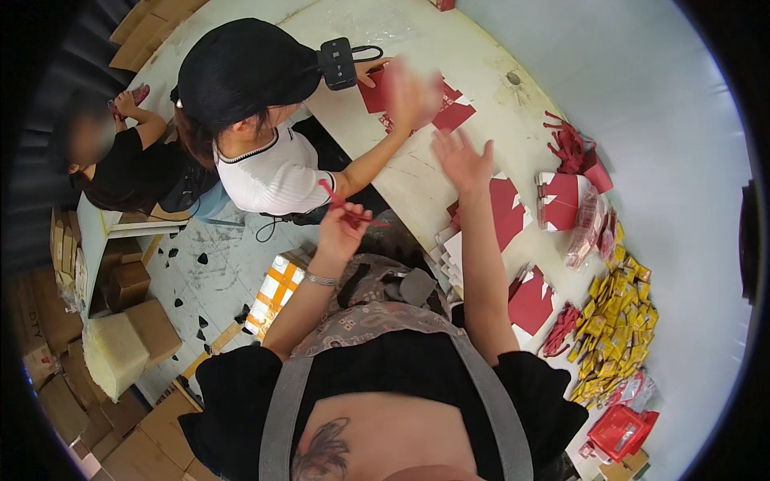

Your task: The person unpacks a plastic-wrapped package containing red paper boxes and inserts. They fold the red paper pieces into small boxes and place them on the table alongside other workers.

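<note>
Out over the floor side of the table, my left hand [343, 231] is closed on a thin red cord [330, 193], whose ends stick out on both sides of the fingers. My right hand [464, 162] reaches over the white table with its fingers spread and holds nothing. Just beyond it lie red and white folded card pieces [455, 115], in front of a co-worker. Nearer my right forearm rests a stack of red and white folded paper pieces [505, 210], partly covered by the arm.
More red paper stacks [559, 200] and bundles of red cords [568, 151] lie along the wall side. Yellow packets [616, 329] form a heap near a red container [622, 433]. A co-worker in a black cap [241, 72] sits close on the left. Cardboard boxes [152, 433] stand on the floor.
</note>
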### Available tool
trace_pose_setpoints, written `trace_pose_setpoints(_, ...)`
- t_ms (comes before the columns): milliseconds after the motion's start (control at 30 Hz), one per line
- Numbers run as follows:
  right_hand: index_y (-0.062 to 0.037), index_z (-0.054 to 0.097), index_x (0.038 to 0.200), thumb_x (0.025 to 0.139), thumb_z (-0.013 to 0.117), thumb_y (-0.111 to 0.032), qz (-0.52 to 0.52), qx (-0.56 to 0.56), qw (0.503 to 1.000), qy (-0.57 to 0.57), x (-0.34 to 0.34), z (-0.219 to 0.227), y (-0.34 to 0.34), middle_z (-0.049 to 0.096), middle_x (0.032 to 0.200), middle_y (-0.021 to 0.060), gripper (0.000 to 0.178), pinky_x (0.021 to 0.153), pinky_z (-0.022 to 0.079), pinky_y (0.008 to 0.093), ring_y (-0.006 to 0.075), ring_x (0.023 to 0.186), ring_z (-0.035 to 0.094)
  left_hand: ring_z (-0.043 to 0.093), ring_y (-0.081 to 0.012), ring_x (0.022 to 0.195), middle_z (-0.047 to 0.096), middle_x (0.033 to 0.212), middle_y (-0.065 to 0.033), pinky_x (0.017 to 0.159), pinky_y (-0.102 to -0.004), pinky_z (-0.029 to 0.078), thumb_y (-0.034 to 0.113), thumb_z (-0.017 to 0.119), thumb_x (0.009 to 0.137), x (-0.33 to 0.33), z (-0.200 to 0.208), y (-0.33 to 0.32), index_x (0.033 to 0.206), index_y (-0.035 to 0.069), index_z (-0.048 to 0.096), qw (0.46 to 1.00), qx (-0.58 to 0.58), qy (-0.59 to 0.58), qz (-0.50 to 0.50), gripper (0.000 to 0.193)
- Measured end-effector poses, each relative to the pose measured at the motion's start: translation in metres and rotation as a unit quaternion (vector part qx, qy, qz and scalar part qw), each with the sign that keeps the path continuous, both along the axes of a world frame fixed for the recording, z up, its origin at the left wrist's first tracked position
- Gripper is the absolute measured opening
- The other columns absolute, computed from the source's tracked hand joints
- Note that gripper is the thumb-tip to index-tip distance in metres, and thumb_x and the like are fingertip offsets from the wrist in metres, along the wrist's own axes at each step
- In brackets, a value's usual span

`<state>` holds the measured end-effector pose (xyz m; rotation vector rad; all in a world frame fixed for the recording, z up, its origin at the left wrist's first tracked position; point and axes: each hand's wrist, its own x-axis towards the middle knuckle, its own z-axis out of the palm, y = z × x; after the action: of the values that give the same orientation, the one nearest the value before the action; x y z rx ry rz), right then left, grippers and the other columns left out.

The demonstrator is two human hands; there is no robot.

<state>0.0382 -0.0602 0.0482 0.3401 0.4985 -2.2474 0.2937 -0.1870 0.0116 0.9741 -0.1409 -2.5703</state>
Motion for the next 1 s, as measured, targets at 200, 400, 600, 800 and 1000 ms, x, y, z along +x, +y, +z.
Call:
trace_pose_setpoints(200,-0.0096,0.01,0.145,0.091,0.031,-0.058,-0.07,-0.057,0.996,-0.009,-0.026,-0.013,-0.009,0.011,0.15,0.0149,0.076,0.11,0.018,0.0474,0.0321,0.137,0.015,0.048,-0.0124,0.062,0.052,0.073,-0.0016,0.065,-0.0297,0.045,0.021,0.044,0.088,0.051,0.011,-0.034,0.091,0.008,0.05,0.997,-0.014,-0.029,0.07,0.014)
trace_pose_setpoints(400,0.0015,0.016,0.141,0.082,0.059,-0.049,0.007,0.359,0.844,0.399,-0.045,-0.014,-0.064,0.031,0.14,0.0225,0.089,0.105,0.03,0.0403,0.0294,0.129,0.034,0.046,-0.0109,0.061,0.049,0.073,0.0016,0.061,-0.0284,0.043,0.027,0.048,0.09,0.053,0.008,-0.015,0.095,0.013,0.052,0.997,-0.023,-0.068,0.036,0.015)
trace_pose_setpoints(600,0.0037,0.049,0.122,0.063,0.073,-0.048,0.154,0.668,0.482,0.546,-0.11,-0.016,-0.141,0.054,0.12,0.0233,0.083,0.088,0.046,0.0384,0.0315,0.108,0.055,0.044,-0.0102,0.061,0.048,0.075,0.0023,0.059,-0.0286,0.041,0.021,0.051,0.09,0.038,0.017,0.016,0.099,0.012,0.051,0.997,-0.034,-0.076,-0.009,0.013)
trace_pose_setpoints(800,-0.0058,0.068,0.099,0.071,0.068,-0.03,0.204,0.566,0.45,0.66,-0.126,-0.04,-0.112,0.066,0.08,0.0161,0.037,0.067,0.05,0.0325,0.0195,0.072,0.065,0.045,-0.0105,0.065,0.048,0.08,-0.0002,0.061,-0.028,0.042,0.018,0.052,0.09,0.036,0.037,0.031,0.112,0.01,0.045,0.981,-0.151,-0.105,-0.068,0.024)
trace_pose_setpoints(1000,0.0054,0.063,0.102,0.072,0.072,-0.015,0.187,0.382,0.745,0.513,-0.099,0.107,0.002,0.066,0.086,0.0097,0.037,0.069,0.048,0.0271,0.0147,0.075,0.061,0.045,-0.0087,0.074,0.049,0.109,-0.0074,0.068,-0.0246,0.043,0.02,0.056,0.09,-0.006,0.074,0.006,0.132,0.003,0.03,0.923,-0.366,-0.041,-0.109,0.052)
